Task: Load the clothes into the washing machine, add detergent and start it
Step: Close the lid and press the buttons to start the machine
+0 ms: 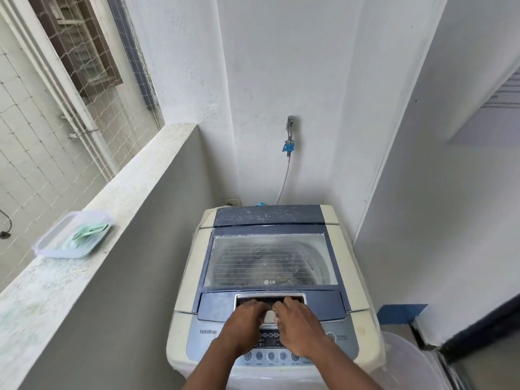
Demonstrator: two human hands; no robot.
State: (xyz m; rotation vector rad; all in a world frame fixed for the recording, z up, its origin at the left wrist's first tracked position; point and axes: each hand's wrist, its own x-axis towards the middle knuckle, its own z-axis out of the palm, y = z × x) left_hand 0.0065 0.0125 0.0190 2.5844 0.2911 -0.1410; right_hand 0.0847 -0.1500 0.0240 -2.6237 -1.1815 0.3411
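Note:
A cream and blue top-loading washing machine (pixel 191 277) stands in the corner with its glass lid (pixel 270 260) down. Dark cloth shows dimly through the dusty glass. My left hand (pixel 244 322) and my right hand (pixel 298 325) lie side by side at the front of the lid, with the fingers of both curled into the lid handle recess (pixel 295 297). My wrists cover part of the control panel (pixel 270 356). A round power button (pixel 331 337) sits right of my right hand.
A clear plastic box (pixel 50 243) holding a green scoop rests on the ledge at left. A wall tap (pixel 289 128) with a hose feeds the machine from behind. A translucent tub (pixel 399 358) stands at the machine's right, and walls close in on both sides.

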